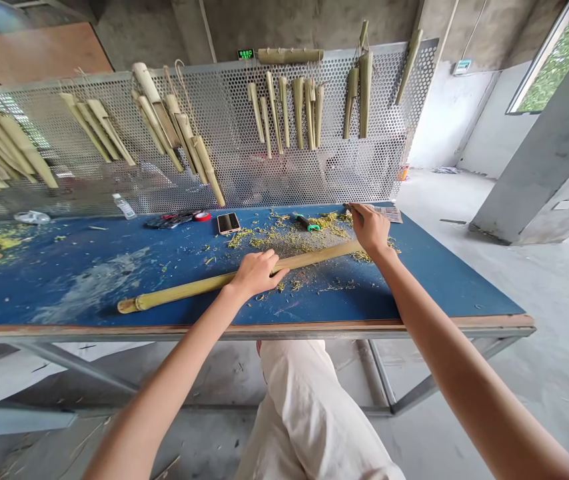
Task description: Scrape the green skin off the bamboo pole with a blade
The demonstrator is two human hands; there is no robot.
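A long bamboo pole (184, 292) lies slantwise across the blue workbench, its knotted end at the left. My left hand (257, 272) is wrapped over the middle of the pole. Beyond the pole's far right end, my right hand (372, 230) has its fingers closed. A small dark object (347, 207) pokes out past its fingertips, too small to name. Yellow-green shavings (292, 240) are scattered between and behind my hands. Among them lies a tool with a black and green handle (308, 223).
A phone (228, 223), a red tape roll (202, 216) and a clear bottle (124, 206) lie along the back of the bench (444, 287). Behind it stands a perforated metal panel (234, 153) hung with bamboo pieces (298, 113). A grey pillar (539, 147) rises at the right.
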